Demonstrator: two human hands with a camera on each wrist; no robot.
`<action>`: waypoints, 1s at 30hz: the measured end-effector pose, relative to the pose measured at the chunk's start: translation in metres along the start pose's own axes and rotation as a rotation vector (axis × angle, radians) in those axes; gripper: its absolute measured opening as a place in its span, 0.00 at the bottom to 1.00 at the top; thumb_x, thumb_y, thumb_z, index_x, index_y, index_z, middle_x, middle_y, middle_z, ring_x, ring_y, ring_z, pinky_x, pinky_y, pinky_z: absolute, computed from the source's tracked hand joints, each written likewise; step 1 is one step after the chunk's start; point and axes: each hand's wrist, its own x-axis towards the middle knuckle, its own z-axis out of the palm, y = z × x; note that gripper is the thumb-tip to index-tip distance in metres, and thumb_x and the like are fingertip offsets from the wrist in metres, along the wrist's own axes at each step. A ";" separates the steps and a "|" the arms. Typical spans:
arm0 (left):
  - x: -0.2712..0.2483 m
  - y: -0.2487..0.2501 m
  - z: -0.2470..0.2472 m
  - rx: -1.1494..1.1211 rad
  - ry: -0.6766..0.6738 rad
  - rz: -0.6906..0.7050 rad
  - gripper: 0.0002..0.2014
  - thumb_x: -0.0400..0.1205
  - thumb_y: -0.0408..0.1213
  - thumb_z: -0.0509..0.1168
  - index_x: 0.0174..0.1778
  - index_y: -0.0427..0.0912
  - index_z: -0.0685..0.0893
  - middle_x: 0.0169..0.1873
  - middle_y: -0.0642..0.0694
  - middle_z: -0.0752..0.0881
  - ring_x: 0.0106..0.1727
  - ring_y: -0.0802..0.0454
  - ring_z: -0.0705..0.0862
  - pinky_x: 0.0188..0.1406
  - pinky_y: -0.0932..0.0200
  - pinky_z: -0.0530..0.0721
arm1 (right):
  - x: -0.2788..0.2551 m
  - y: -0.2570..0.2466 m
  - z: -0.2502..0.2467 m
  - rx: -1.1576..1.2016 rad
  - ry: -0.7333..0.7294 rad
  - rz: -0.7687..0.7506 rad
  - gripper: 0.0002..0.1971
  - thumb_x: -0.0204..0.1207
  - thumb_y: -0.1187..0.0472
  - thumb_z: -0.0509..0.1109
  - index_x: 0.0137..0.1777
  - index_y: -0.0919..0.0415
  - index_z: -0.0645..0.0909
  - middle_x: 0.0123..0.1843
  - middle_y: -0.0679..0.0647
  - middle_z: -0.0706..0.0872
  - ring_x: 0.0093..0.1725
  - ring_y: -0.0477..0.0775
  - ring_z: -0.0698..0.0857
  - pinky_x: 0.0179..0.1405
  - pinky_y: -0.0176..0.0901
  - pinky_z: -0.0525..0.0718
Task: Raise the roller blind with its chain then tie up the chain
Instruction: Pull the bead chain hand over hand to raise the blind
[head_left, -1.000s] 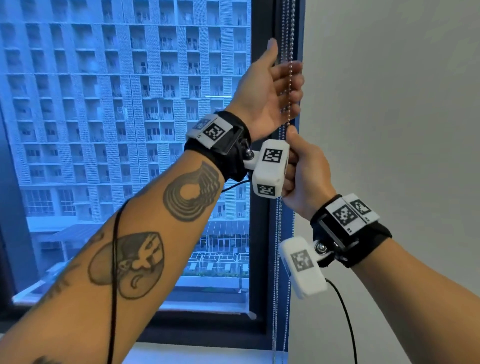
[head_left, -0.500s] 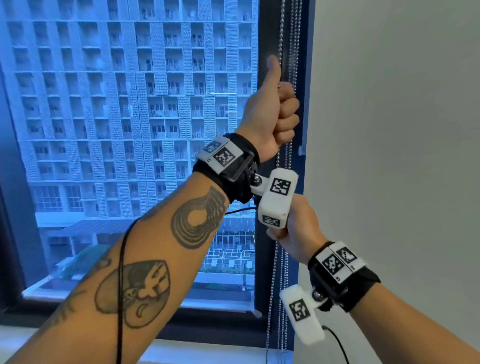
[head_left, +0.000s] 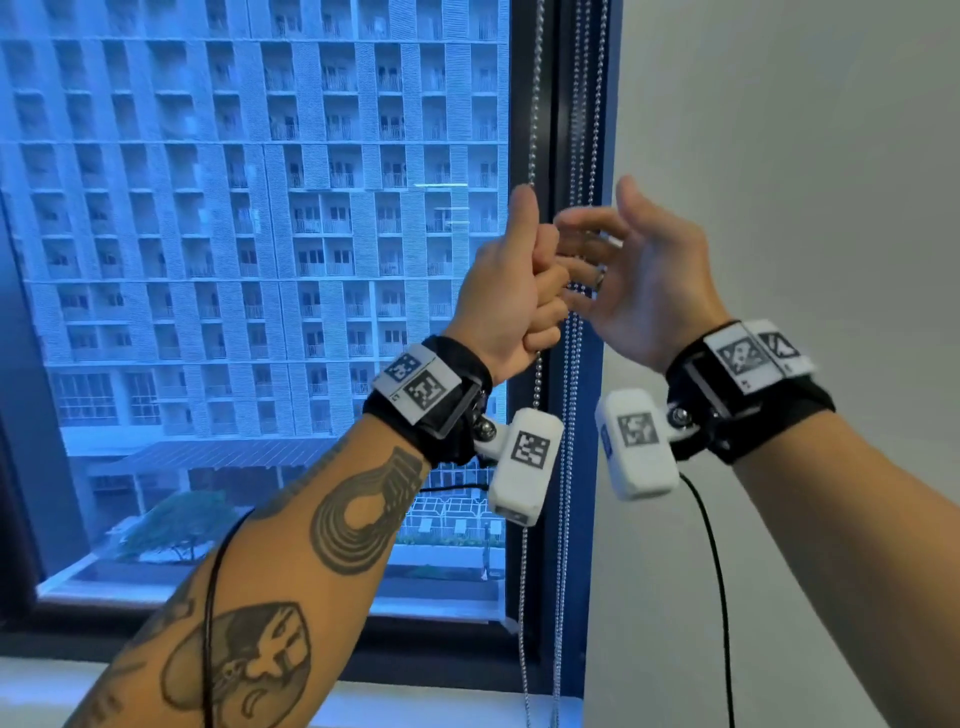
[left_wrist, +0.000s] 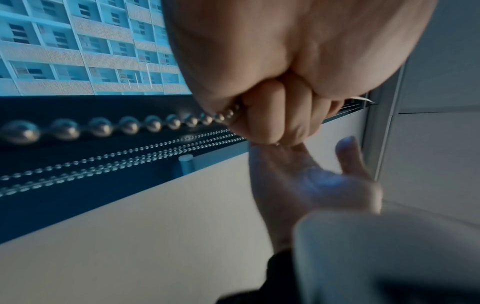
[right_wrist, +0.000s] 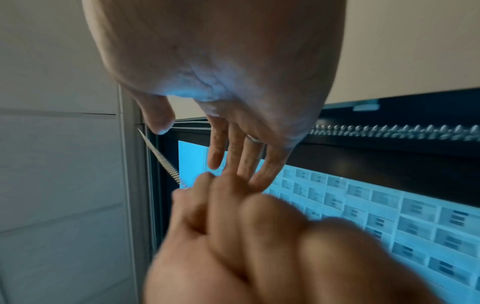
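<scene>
my left hand (head_left: 511, 291) fisted round one strand of bead chain (head_left: 535, 104), thumb up, at right edge of window (head_left: 260, 260). strand runs taut up from fist and down past my wrist. my right hand (head_left: 644, 280) just beside it, fingers (right_wrist: 244, 156) spread and relaxed, holding nothing, fingertips meeting left knuckles. other chain strands (head_left: 571, 467) hang along dark frame (head_left: 556, 130) by wall (head_left: 779, 156).
</scene>
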 end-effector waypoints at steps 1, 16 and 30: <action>-0.004 -0.003 0.001 0.020 0.001 -0.002 0.29 0.91 0.64 0.46 0.27 0.51 0.62 0.18 0.53 0.56 0.15 0.56 0.51 0.17 0.63 0.47 | 0.002 -0.006 0.006 0.004 -0.014 -0.008 0.24 0.87 0.42 0.63 0.54 0.64 0.84 0.44 0.58 0.90 0.42 0.57 0.89 0.46 0.47 0.85; -0.026 -0.069 -0.016 0.214 -0.084 -0.092 0.30 0.93 0.59 0.44 0.26 0.50 0.64 0.20 0.56 0.61 0.21 0.56 0.58 0.28 0.52 0.54 | 0.012 -0.010 0.053 -0.071 0.087 0.009 0.27 0.92 0.39 0.52 0.31 0.50 0.61 0.24 0.48 0.56 0.26 0.52 0.49 0.25 0.44 0.49; 0.017 -0.023 -0.041 0.037 -0.055 -0.067 0.37 0.89 0.68 0.42 0.56 0.39 0.85 0.46 0.47 0.86 0.46 0.49 0.82 0.50 0.49 0.79 | -0.013 0.043 0.020 -0.003 0.181 0.074 0.30 0.90 0.39 0.58 0.27 0.50 0.59 0.18 0.47 0.56 0.17 0.48 0.52 0.23 0.44 0.47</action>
